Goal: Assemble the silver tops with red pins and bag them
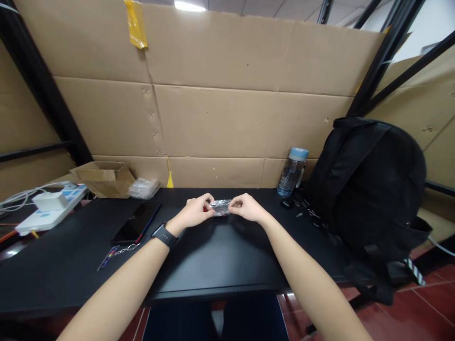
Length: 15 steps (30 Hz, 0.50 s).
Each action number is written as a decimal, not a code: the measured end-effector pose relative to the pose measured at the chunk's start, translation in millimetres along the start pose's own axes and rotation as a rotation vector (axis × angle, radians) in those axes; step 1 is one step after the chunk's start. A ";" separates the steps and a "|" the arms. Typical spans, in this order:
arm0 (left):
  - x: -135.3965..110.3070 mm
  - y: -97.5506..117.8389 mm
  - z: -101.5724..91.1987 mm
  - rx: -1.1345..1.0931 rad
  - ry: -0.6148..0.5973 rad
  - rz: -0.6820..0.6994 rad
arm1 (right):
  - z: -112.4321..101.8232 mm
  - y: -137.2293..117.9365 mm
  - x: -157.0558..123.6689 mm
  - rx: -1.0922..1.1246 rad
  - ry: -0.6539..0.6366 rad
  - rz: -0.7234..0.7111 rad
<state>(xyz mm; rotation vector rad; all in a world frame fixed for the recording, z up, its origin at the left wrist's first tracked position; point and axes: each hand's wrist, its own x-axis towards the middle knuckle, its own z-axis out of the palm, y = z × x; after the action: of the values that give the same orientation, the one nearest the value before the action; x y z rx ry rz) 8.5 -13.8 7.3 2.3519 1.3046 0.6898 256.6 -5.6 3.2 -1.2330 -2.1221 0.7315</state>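
A dark watch point(165, 235) circles the left wrist, its angular case point(159, 231) on the left side and its broad, close-fitting strap point(171, 240) matching it in colour. Both forearms point(302, 258) are bare along their visible length, and the left hand point(195, 212) and right hand point(248, 207) are ungloved. Dark navy trousers point(254, 318) cover the legs at the near edge, a thin pale line edging the right one.
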 end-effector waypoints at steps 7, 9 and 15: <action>-1.4 9.4 14.9 0.111 -0.071 -0.159 | 7.8 -10.6 -6.5 -0.074 0.034 0.125; -2.1 12.8 20.4 0.143 -0.086 -0.211 | 11.6 -15.0 -8.3 -0.191 0.061 0.147; -2.0 15.4 31.3 0.236 -0.006 -0.261 | 19.2 -25.7 -10.8 -0.456 0.045 0.167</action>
<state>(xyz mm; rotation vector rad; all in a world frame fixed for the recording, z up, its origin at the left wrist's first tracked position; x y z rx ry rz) 36.0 -25.7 -10.5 2.2933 1.7341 0.4697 232.7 -29.4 5.8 -1.6606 -2.2394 0.2837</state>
